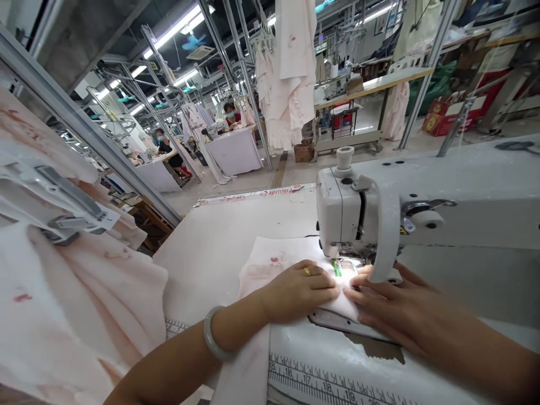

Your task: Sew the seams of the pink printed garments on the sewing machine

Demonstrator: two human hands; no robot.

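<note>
A pale pink piece of fabric [253, 267] with small red prints lies on the sewing machine's table and runs under the needle area. My left hand [301, 289], with a ring and a bracelet on that arm, rests flat on this fabric, its fingers pointing towards the presser foot [337, 268], where something green shows. From the other side, my right hand [390, 301] reaches in beneath the curved guard of the white sewing machine [348, 208]. Its fingers are stretched out and apart, touching the fabric's right edge close to the lit needle area. The right forearm is blurred.
Pink garment pieces [84, 281] hang from a grey clamp [73, 197] at the left. A printed ruler [320, 382] runs along the table's near edge. More pink garments [291, 73] hang beyond the table. Two people sit at work stations further back.
</note>
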